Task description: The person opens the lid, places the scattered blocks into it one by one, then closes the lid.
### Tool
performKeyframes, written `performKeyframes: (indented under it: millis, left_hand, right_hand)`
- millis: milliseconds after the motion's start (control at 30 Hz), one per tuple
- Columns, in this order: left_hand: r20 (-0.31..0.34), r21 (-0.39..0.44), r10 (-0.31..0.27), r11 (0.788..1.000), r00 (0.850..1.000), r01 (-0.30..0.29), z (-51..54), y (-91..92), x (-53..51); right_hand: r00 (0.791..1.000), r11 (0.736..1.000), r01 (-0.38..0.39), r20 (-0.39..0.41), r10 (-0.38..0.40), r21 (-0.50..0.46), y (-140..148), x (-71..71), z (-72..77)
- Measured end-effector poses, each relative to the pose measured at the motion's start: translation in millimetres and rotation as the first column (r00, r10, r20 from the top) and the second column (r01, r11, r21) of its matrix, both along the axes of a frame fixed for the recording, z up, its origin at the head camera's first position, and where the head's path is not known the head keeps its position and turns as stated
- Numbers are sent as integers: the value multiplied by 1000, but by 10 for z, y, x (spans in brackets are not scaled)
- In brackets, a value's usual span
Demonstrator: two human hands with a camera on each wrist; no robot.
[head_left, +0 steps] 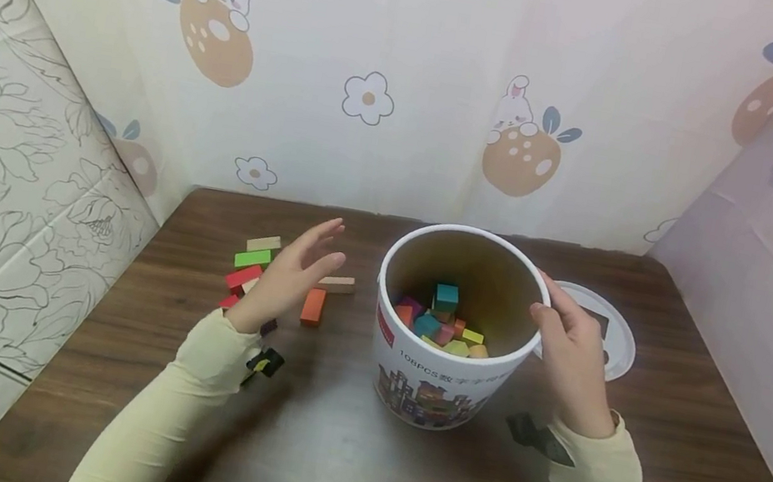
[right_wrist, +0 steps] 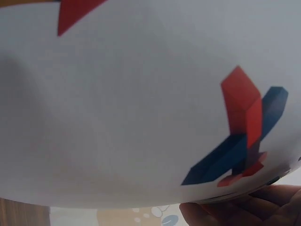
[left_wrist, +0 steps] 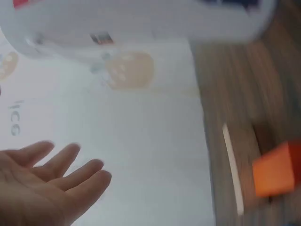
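Note:
A white bucket with a printed picture of blocks is in the middle of the head view, its mouth uncovered. Coloured wooden blocks lie at its bottom. At its right side my right hand grips the rim, thumb near the edge; the right wrist view shows mostly the bucket's printed wall. My left hand is held in the air left of the bucket, fingers loosely extended and nothing in them. Near it on the table are an orange block, a plain wooden block and a green block.
A white round lid lies behind my right hand on the brown wooden table. Red blocks and another pale block lie at the left, partly behind my left hand. Patterned cloth hangs behind the table.

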State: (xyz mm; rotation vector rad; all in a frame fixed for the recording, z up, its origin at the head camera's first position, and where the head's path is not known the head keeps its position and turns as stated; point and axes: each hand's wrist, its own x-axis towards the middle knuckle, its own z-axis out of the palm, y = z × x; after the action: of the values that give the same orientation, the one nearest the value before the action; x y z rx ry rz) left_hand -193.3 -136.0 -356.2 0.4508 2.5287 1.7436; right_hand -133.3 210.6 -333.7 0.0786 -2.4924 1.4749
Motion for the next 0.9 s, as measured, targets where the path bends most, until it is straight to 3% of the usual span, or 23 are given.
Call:
performKeyframes:
  millis: [167,233,300,367,533,633,700,800,900]
  left_hand:
    - [11,-187,18,982,1000,-15,-69,-64,-195]
    - [1,-273,28,962,1000,-27,-124,-65,-279]
    - [-13,-375,30,926,999,-33,-189,-60,-364]
    - [-22,-478,15,878,1000,-24,-257,-49,-448]
    - [-2,-688,-38,725,999,26,-420,26,-605]
    - [0,-771,-60,635,998,38,-497,76,-665]
    - [-2,-809,-66,587,998,38,-536,96,-697]
    - [8,-828,-55,560,998,38,-593,106,-743]
    - [22,-823,-37,567,999,40,-643,104,-781]
  right_hand:
    - [1000,1000,2,-5,-2,8,4,7,-3]
    - [1000,1000,1,-9,-1,10,7,7,-3]
    - [1000,1000,-1,-11,1,10,10,5,-2]
    - [1000,1000,-1,-11,1,10,10,4,-1]
    - [1000,1000,-1,-8,1,3,15,2,-1]
    - [1000,1000,-4,-7,4,-5,13,-1,0]
    - [1000,1000,-7,-7,7,-7,12,-2,0]
    - [1000,1000,-10,-6,10,-11,10,-1,0]
    - [1000,1000,-13,-6,12,-11,15,3,-4]
